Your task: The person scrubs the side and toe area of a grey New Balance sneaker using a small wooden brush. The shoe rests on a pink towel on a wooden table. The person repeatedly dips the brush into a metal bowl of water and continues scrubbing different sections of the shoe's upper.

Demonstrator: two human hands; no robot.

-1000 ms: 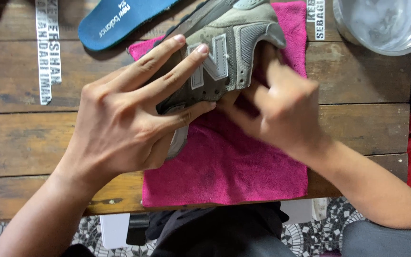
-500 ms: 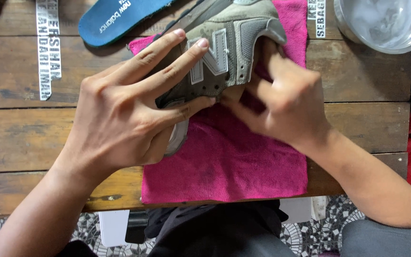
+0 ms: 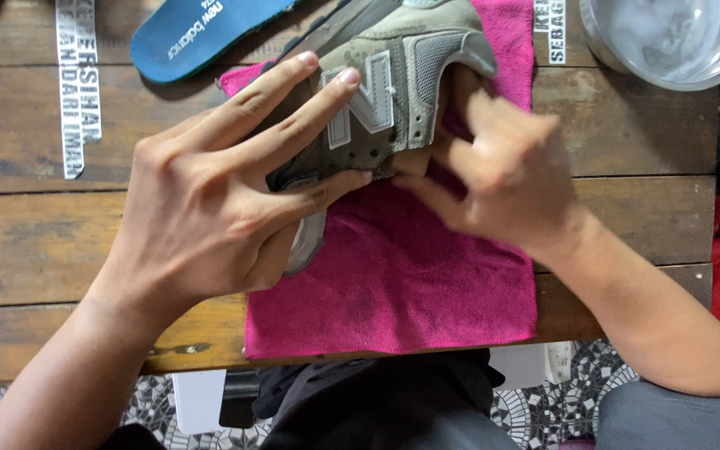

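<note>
A grey suede sneaker (image 3: 402,83) lies on its side on a magenta cloth (image 3: 410,283) spread over a wooden table. My left hand (image 3: 210,208) presses on the shoe's toe end with fingers spread over it. My right hand (image 3: 502,175) is at the shoe's heel opening, blurred, fingers bunched around a fold of the magenta cloth there. The shoe's front part is hidden under my left hand.
A blue insole (image 3: 202,33) lies at the far left of the shoe. A clear glass bowl (image 3: 668,42) stands at the far right corner. The wooden table (image 3: 43,242) has white printed strips; its near edge is just past the cloth. Patterned floor shows below.
My right hand has shifted slightly at the heel opening and is now blurred with motion. My left hand and the shoe stay where they were.
</note>
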